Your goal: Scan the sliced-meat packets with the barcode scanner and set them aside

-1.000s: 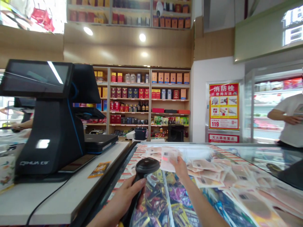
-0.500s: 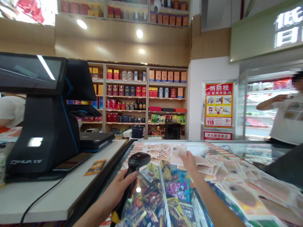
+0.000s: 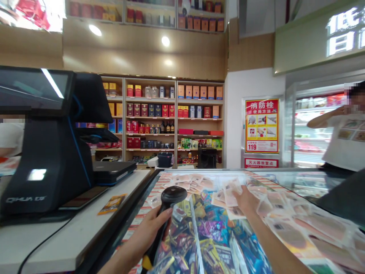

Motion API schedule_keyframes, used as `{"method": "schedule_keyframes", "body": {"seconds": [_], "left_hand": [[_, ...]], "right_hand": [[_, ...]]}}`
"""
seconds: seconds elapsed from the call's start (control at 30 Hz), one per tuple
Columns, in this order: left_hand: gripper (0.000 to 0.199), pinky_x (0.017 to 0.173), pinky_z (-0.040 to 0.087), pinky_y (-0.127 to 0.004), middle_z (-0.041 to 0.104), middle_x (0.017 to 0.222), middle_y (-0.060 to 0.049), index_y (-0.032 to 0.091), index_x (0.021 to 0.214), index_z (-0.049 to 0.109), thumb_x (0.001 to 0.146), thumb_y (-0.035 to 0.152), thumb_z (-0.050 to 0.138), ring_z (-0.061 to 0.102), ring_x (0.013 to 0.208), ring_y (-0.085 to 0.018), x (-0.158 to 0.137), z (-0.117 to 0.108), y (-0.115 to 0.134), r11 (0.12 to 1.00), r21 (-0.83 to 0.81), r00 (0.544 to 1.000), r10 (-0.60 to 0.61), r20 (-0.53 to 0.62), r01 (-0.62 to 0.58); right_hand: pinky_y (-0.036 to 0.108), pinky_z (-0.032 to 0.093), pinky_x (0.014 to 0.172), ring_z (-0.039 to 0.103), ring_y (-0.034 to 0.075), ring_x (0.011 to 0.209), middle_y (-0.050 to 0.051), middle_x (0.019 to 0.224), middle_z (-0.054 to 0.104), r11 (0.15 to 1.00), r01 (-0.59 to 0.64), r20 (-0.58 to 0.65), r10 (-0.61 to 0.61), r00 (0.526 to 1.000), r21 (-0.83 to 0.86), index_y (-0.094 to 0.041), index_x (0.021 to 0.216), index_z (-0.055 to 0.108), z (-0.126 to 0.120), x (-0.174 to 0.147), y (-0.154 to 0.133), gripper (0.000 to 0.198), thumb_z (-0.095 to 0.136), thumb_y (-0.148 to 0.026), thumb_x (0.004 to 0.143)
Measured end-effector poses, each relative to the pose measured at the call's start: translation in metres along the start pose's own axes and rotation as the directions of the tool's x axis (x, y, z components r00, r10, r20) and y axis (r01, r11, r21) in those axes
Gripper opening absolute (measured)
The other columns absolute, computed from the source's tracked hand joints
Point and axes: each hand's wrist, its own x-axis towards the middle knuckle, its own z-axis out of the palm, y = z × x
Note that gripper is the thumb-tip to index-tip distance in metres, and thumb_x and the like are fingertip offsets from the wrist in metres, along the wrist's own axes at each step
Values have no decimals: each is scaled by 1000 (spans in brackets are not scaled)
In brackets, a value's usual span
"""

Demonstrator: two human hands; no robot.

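My left hand (image 3: 154, 225) is wrapped round the handle of a black barcode scanner (image 3: 173, 193), its head upward over the glass counter. My right hand (image 3: 246, 201) reaches forward and pinches the edge of a flat clear-wrapped packet (image 3: 232, 191). Similar flat packets lie below and beside that hand, some overlapping; what is inside them is hard to make out. Further left on the glass is another pile of flat packets (image 3: 196, 183). Between my arms, colourful snack packets (image 3: 211, 230) fill divided sections.
A black checkout terminal (image 3: 45, 163) stands on the white counter (image 3: 42, 236) at left, with an orange packet (image 3: 112, 204) near the edge. More flat packets (image 3: 291, 232) spread at right. One person (image 3: 339, 140) stands at far right, another is partly hidden at far left. Stocked shelves (image 3: 151, 121) line the back.
My right hand has moved right with a packet, toward the right-hand packets. The scanner in my left hand has shifted slightly right. The view has turned a little.
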Motion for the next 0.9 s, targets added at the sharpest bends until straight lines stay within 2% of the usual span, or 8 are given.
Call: {"method": "schedule_keyframes", "body": {"seconds": [0.13, 0.23, 0.3, 0.37, 0.43, 0.6, 0.77, 0.9], "left_hand": [[29, 42, 28, -19, 44, 40, 6, 18, 55, 42, 71, 43, 44, 37, 39, -7, 1, 4, 0, 1000, 5, 1000, -9, -5, 9], [29, 41, 28, -20, 43, 40, 7, 18, 55, 42, 70, 43, 45, 36, 38, -7, 4, 3, -3, 1000, 3, 1000, -10, -25, 10], [30, 42, 29, -19, 43, 41, 6, 18, 54, 42, 70, 44, 45, 37, 39, -7, 6, 1, -5, 1000, 10, 1000, -3, -29, 3], [31, 43, 30, -19, 45, 43, 6, 17, 55, 44, 70, 45, 45, 38, 41, -7, 8, -1, -8, 1000, 14, 1000, -2, -26, 3], [31, 44, 31, -19, 46, 45, 5, 17, 56, 46, 70, 46, 46, 39, 42, -7, 8, -4, -11, 1000, 13, 1000, -17, -19, 17], [33, 41, 31, -19, 46, 42, 5, 17, 57, 48, 67, 48, 48, 39, 40, -8, 7, -9, -11, 999, -1, 995, -41, -89, 41], [33, 38, 27, -18, 45, 41, 5, 17, 56, 46, 66, 47, 49, 38, 39, -7, 1, -19, -8, 997, -25, 986, -77, -151, 74], [32, 38, 27, -17, 45, 41, 5, 16, 56, 46, 67, 47, 49, 36, 38, -6, -7, -41, -16, 997, -41, 979, -75, -188, 69]], "right_hand": [[40, 32, 75, 48, 26, 92, 13, 96, 57, 983, 42, -84, -58, 995, -181, -15, 110, 43, -6, -5, 2, 41, 43, -30, 72], [44, 29, 79, 39, 27, 103, 13, 116, 44, 958, 109, -158, -155, 975, -264, -19, 117, 38, -5, -10, -9, 46, 43, -21, 71], [46, 23, 84, 30, 27, 111, 10, 124, 37, 917, 272, -85, -308, 947, -293, -23, 115, 41, 1, -16, -22, 42, 40, -21, 73], [47, 17, 88, 24, 26, 115, 7, 125, 36, 839, 469, 70, -469, 880, -276, -27, 111, 45, 12, -25, -36, 36, 38, -29, 76], [50, 14, 88, 24, 28, 115, 6, 122, 40, 788, 564, 204, -527, 825, -248, -29, 105, 51, 25, -33, -45, 34, 38, -39, 75], [53, 10, 87, 32, 27, 111, 6, 114, 48, 804, 542, 238, -492, 837, -243, -32, 103, 52, 46, -36, -28, 33, 31, -37, 78], [55, 7, 88, 30, 28, 113, 5, 118, 47, 802, 521, 232, -470, 852, -290, -32, 104, 53, 39, -26, 0, 34, 31, -35, 78], [54, 8, 88, 31, 30, 113, 8, 115, 49, 803, 505, 207, -462, 863, -316, -30, 98, 57, 31, -22, 8, 31, 34, -31, 77]]}}
